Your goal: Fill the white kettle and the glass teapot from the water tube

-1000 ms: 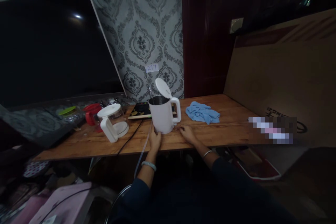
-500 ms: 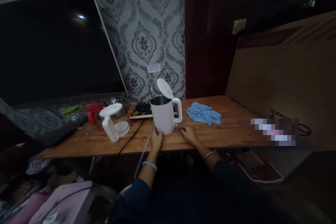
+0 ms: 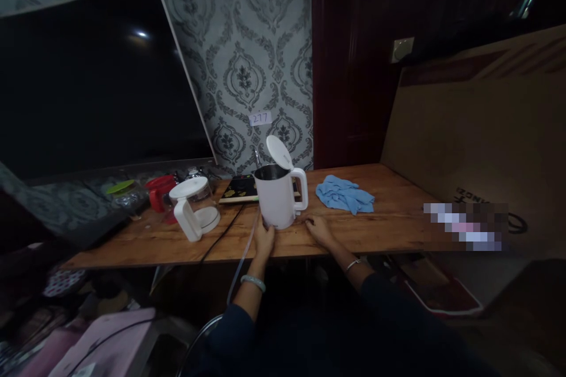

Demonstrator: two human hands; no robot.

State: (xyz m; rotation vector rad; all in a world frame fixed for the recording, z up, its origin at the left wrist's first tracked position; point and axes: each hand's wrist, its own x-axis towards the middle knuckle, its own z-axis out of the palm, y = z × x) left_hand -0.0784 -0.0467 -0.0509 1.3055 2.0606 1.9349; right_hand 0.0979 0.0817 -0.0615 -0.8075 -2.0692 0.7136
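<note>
Our left fingers (image 3: 261, 228) cupped the white kettle (image 3: 275, 203), lid raised, low at frame center, apparently steadying it; our right fingers (image 3: 311, 221) curled close by, their hold unclear. Any lift likely called for gripping the handle (image 3: 303, 188).

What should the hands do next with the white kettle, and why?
Maybe the right hand should reach up and gently swing the lid down. The lid stands open above the white kettle, the left hand is at its base and might steady it, and the right hand is low, near the handle.
</note>
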